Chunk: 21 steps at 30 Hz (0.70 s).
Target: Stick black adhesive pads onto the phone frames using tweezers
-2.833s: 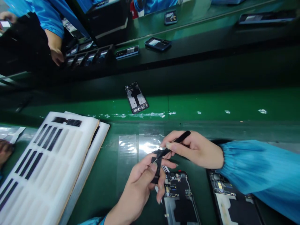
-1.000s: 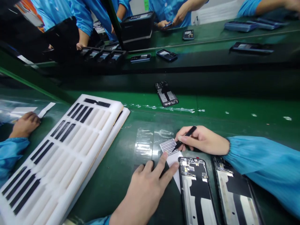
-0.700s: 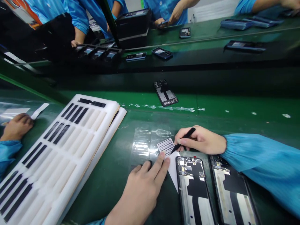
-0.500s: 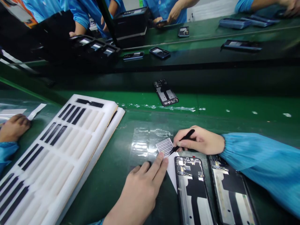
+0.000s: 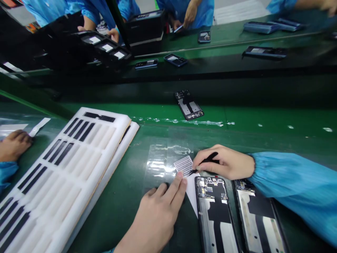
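A small white sheet of black dots (image 5: 183, 164) lies on the green bench. My left hand (image 5: 158, 211) rests flat beside it, index and middle fingertips pressing on its lower edge. Between the fingers and thumb of my right hand (image 5: 223, 162) is a pair of black tweezers (image 5: 210, 158), with the tips at the sheet's lower right corner. Whether the tips grip a dot is too small to tell. A white paper (image 5: 192, 196) lies under the fingertips. Just right of it are an opened phone (image 5: 217, 211) and a second opened phone (image 5: 259, 214), partly under my right sleeve.
White foam trays (image 5: 110, 140) with black strips in slots stand stacked at left. Another person's hand (image 5: 15, 146) is beyond them. An opened phone frame (image 5: 189, 104) lies on the bench's far part. Across, people in blue handle phones near a black box (image 5: 144, 28).
My right hand has shifted slightly left and the tweezers tilt lower over the dotted sheet. My left hand keeps its place on it. Across the bench, other people's hands have moved.
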Available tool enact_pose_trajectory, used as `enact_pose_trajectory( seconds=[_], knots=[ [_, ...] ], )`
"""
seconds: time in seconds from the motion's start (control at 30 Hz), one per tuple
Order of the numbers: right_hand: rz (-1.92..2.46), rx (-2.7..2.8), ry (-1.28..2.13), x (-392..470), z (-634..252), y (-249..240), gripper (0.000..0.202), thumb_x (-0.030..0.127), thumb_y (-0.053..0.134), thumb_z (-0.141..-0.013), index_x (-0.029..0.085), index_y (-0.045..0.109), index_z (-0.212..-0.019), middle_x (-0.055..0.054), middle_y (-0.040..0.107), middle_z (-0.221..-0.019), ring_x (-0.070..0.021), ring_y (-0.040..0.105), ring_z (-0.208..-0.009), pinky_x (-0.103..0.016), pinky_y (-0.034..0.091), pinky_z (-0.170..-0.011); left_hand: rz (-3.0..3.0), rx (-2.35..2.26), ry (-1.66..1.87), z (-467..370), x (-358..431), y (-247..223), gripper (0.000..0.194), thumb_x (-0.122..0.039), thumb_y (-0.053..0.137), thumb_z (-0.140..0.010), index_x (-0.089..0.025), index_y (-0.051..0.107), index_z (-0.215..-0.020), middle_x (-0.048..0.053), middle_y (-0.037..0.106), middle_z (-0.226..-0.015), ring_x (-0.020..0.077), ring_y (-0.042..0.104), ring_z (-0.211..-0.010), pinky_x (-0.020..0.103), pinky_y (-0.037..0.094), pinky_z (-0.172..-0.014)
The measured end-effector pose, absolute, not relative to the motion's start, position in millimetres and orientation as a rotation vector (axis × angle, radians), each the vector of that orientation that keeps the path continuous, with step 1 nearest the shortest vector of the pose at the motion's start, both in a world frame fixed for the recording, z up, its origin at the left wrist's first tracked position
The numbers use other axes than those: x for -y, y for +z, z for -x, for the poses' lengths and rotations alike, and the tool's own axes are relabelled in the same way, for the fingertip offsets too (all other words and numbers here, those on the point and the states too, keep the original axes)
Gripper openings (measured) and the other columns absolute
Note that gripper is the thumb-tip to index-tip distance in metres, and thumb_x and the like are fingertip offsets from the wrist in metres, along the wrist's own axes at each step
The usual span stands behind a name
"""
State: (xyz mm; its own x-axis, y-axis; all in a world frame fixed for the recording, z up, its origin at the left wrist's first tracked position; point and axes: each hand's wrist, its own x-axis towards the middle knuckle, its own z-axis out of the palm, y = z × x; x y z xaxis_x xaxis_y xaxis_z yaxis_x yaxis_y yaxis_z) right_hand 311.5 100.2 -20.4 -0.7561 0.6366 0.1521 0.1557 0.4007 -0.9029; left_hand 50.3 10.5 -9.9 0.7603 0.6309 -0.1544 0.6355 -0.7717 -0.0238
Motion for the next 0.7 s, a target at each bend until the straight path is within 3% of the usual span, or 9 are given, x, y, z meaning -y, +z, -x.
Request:
enact_pose_trajectory(
  seconds=[0.13, 0.43, 0.7],
  knots=[
    [0.744, 2.204, 1.330, -97, -309, -14, 0.024, 0.028, 0.050, -0.101, 0.012, 0.069, -0.101, -0.005, 0.072, -0.084, -0.0127, 0.065, -0.068, -0.022, 0.049, -0.062, -2.944, -1.073, -0.237, -50, -10, -10, 0.077, 0.002, 0.040, -0.069, -0.009, 0.046, -0.145, 0.013, 0.042, -0.154, 0.0230, 0.068, -0.081, 0.036, 0.060, -0.056],
    [0.759, 2.195, 1.347, -95, -307, -13, 0.029, 0.032, 0.048, -0.102, 0.015, 0.071, -0.101, -0.008, 0.076, -0.097, -0.0174, 0.071, -0.082, -0.028, 0.056, -0.073, -2.977, -1.088, -0.146, -54, -9, -9, 0.071, 0.003, 0.040, -0.069, -0.007, 0.053, -0.138, 0.016, 0.047, -0.150, 0.0226, 0.070, -0.079, 0.036, 0.061, -0.057],
    [0.893, 1.978, 1.514, -90, -309, -28, 0.035, 0.035, 0.048, -0.102, 0.016, 0.067, -0.124, -0.007, 0.078, -0.095, -0.0197, 0.075, -0.092, -0.031, 0.059, -0.082, -2.961, -1.094, -0.113, -50, -9, -14, 0.073, 0.005, 0.040, -0.069, -0.008, 0.053, -0.139, 0.016, 0.048, -0.149, 0.0223, 0.070, -0.080, 0.035, 0.061, -0.058]
  ],
)
